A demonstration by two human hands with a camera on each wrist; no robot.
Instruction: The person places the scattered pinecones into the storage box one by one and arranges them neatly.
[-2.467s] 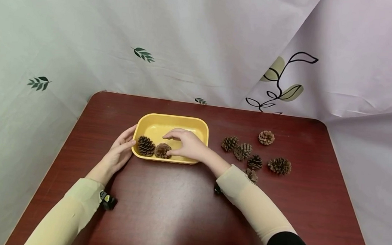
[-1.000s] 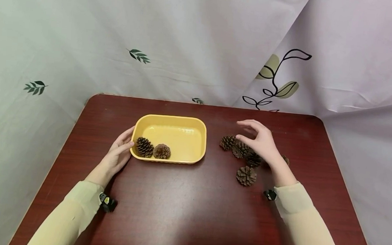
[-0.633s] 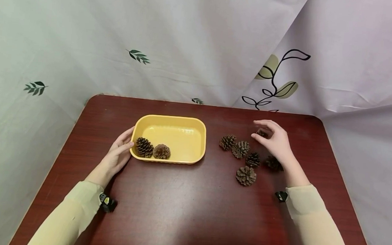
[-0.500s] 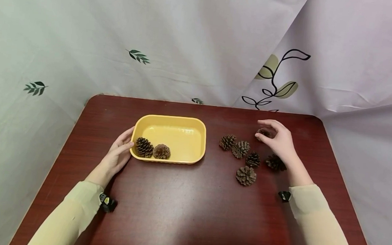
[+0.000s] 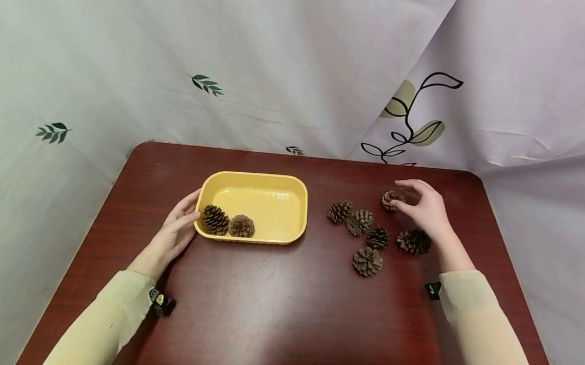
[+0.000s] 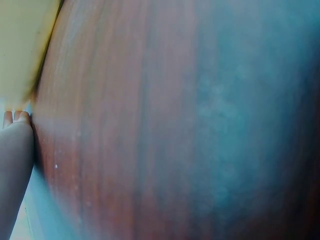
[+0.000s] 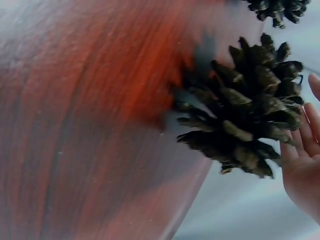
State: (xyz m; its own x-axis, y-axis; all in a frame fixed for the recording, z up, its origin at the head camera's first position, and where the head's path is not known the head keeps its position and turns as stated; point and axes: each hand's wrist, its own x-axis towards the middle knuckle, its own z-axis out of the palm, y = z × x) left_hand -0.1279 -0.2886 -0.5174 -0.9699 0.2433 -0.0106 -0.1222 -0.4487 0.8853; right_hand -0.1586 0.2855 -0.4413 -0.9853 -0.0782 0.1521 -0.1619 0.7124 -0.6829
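Observation:
In the head view my left hand point(image 5: 175, 225) rests against the left end of a yellow tray point(image 5: 300, 227). Its thumb and fingers touch the outside wall without curling round it. Two pine cones, a taller one point(image 5: 215, 220) and a rounder one point(image 5: 242, 226), lie in the tray's near-left corner. At the far right, my right hand point(image 5: 429, 209) hovers with thumb and fingers spread apart beside a pine cone point(image 5: 390, 200) on the table. The thumb tip overlaps that cone in the head view; I cannot tell whether it touches. A larger-looking pine cone point(image 7: 245, 107) fills the right wrist view.
Several more pine cones lie right of the tray, among them a left one point(image 5: 340, 212), a near one point(image 5: 367, 262) and one below my right hand point(image 5: 413, 242). The dark red table point(image 5: 265, 303) ends at a pale patterned cloth point(image 5: 299, 65) behind it.
My right hand has left the tray, where it was by the rounder pine cone, and has moved right across the pine cone group to the far-right cone. My left hand stays at the tray.

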